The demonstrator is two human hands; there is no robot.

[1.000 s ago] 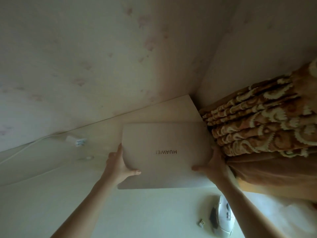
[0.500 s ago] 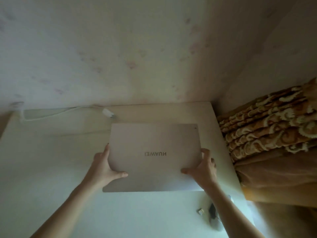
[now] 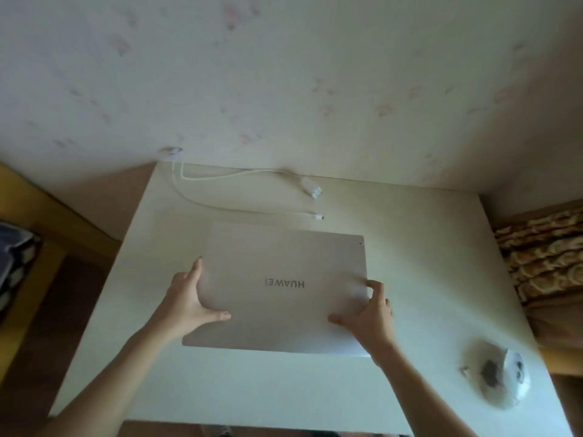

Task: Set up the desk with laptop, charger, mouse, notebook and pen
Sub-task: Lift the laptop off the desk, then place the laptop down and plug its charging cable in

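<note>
White laminate counter point(image 3: 315, 392), pale and bare along its near edge. Two bare forearms reach in from the bottom of the view.

Near right: a white mouse point(image 3: 504, 373) with a dark patch on its body, blurred, resting on the counter close to the right edge. Just left of it, a tiny pale piece point(image 3: 463, 370) (too small to tell what it is).

Mid counter: a silver-grey laptop point(image 3: 277, 291), lid closed, logo lettering reading upside down to the wearer. Left hand point(image 3: 186, 298) clamped on the laptop's left edge, thumb lying across the lid, fingers out of sight under or behind the edge. Right hand point(image 3: 366, 316) clamped on the right edge near the front corner, thumb on the lid, fingers curled over the side. Whether the laptop lies flat on the counter or is held just above it, cannot tell.

Beyond the laptop: a white charger cable point(image 3: 202, 201) loops over the far part of the counter, one small plug end point(image 3: 318, 217) lying just past the laptop's back edge, apart from it. A thicker white connector point(image 3: 312, 189) sits further back, close to the wall.

Far: the cable runs up to a fitting point(image 3: 172, 150) on the wall point(image 3: 284, 74), which is pale with faint pinkish marks. Right of the counter, brown patterned fabric point(image 3: 542, 257). Left, dark floor point(image 3: 47, 310).
</note>
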